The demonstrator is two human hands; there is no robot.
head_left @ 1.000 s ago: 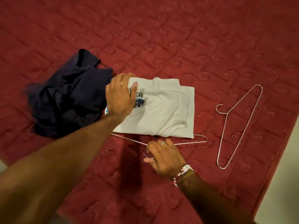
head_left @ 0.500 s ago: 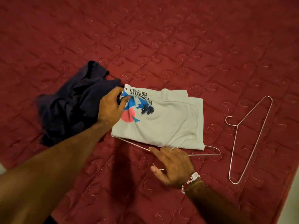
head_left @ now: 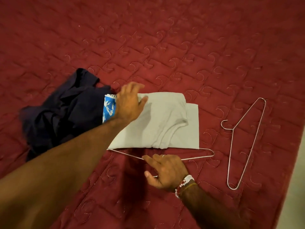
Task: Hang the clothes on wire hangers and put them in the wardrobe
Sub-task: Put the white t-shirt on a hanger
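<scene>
Fingers of the left grip (head_left: 128,104) are lying straight and apart, pressing flat on the folded white T-shirt (head_left: 165,123) on the red quilted bedspread (head_left: 165,47). The right grip (head_left: 166,171) is resting over the neck of a wire hanger (head_left: 203,157) just below the shirt; whether it is pinching the wire cannot be told. A crumpled navy garment (head_left: 62,116) is lying just left of the left grip, and a second wire hanger (head_left: 232,129) is lying to the right of the right grip.
</scene>
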